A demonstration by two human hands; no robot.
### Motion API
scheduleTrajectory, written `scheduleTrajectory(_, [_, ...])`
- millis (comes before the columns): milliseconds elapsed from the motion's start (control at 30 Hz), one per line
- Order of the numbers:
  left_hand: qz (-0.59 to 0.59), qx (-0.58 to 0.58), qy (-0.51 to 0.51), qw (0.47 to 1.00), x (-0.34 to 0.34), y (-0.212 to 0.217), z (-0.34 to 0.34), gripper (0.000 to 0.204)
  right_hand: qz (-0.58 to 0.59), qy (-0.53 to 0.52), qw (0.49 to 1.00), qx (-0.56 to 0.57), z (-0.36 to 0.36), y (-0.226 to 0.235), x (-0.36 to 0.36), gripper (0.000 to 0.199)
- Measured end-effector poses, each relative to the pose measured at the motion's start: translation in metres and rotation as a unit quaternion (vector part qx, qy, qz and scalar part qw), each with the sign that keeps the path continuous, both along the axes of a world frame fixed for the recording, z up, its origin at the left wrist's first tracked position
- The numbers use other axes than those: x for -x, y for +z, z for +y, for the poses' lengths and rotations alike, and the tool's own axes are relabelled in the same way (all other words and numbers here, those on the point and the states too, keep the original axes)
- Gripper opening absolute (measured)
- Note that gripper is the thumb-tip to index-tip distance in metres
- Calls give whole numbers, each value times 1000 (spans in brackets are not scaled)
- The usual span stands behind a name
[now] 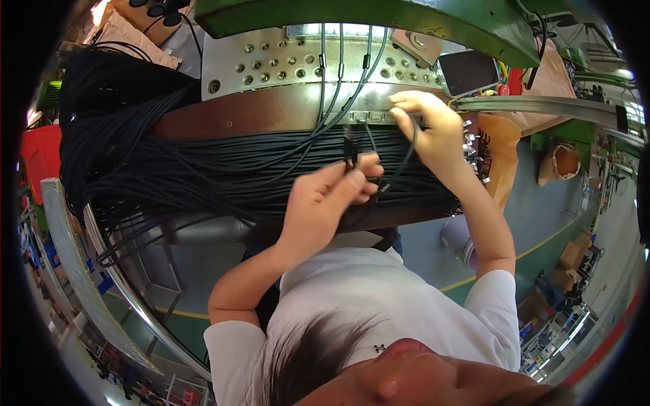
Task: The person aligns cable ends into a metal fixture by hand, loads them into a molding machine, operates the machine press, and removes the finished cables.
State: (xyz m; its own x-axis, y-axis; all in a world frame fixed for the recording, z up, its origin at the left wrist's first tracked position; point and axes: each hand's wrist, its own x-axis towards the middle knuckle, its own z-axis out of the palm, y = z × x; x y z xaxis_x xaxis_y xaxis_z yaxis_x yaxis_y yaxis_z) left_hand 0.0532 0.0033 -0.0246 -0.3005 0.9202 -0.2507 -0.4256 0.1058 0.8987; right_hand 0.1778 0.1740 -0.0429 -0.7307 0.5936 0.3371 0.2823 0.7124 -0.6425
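Observation:
In front of me, my left hand (pixel 332 199) has its fingers closed around a black cable (pixel 350 145), whose upper end is smeared by motion. My right hand (pixel 433 128) is at the edge of the worktop, beside a small metal fixture strip (pixel 379 117). A dark cable (pixel 411 152) runs down from between its thumb and curled fingers; the exact grip is partly hidden. Several cables with small sleeves (pixel 340 71) hang across the strip from above. Below the hands lies a thick bundle of black cables (pixel 271 169), spreading to the left.
A steel plate with bolt holes (pixel 271 64) lies beyond the hands, under a green machine beam (pixel 379 24). A dark-screened device (pixel 467 72) lies at its right. Metal connector ends (pixel 470 145) stick out right of the bundle. A metal bar (pixel 542 103) extends rightward.

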Motion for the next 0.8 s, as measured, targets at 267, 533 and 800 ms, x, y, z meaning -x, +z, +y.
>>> scheduleTrajectory(267, [-199,47,-16,979,12,9,14,27,-70,41,996,25,-4,-17,1,15])
scheduleTrajectory(533, [-231,62,-41,970,9,6,17,27,-151,50,984,-79,-5,7,12,22])
scheduleTrajectory(800, [-47,-7,-42,998,4,5,14,29,47,-19,992,-119,6,10,-15,24])
